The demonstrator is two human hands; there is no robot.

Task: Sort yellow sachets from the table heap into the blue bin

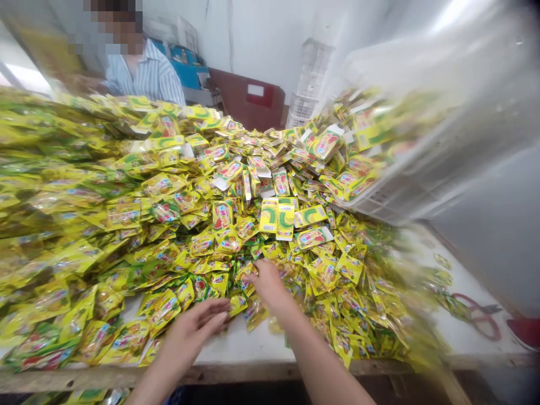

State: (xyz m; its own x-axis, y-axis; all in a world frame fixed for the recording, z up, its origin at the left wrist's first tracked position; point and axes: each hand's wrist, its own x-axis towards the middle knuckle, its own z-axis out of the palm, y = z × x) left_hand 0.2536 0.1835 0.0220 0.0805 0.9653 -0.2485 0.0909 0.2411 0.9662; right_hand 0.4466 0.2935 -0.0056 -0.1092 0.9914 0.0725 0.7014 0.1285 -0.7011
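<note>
My left hand (200, 320) is low over the front of the table, its fingers stretched out to the right. Its fingertips are beside a small yellow packet (237, 304); whether they touch it I cannot tell. My right hand (269, 283) reaches into the heap from the right, thumb and fingers apart, close to another shiny yellow packet (246, 274). Around both hands lie many yellow and green sweet-like packets (164, 309) with pink and blue print. Just beyond are flat yellow cardboard boxes (269, 215), some with white flaps open.
A white plastic crate (392, 191) lies tilted at the right, with boxes spilling from it. Red-handled scissors (481, 320) rest on the white tabletop (459, 289). Across the heap is a person in a striped shirt (145, 73). White crates (310, 81) are stacked behind.
</note>
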